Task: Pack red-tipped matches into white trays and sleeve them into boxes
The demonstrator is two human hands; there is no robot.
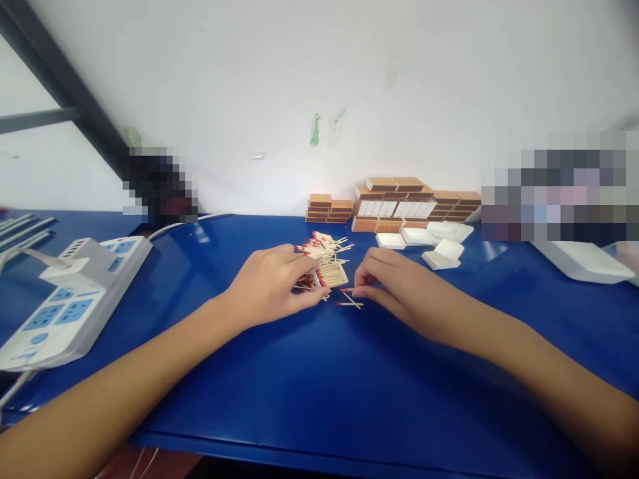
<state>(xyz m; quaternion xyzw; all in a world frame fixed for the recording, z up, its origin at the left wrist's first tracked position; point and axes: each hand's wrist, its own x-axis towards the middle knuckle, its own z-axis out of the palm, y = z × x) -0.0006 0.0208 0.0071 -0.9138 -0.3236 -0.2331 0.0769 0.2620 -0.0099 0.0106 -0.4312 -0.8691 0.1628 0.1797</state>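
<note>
My left hand (272,285) rests palm down on the blue table (319,386), its fingers curled onto a small open tray of matches (331,275) and holding it at its left side. Behind the tray lies a loose heap of red-tipped matches (322,247). My right hand (394,283) is just right of the tray, fingers pinched together on a match near the table top. Two or three loose matches (350,303) lie under its fingertips.
Stacks of brown matchboxes (399,203) stand along the white wall, with white inner trays (434,243) in front. A white power strip (70,303) with a plugged adapter lies at the left. A white flat box (582,261) sits at the right.
</note>
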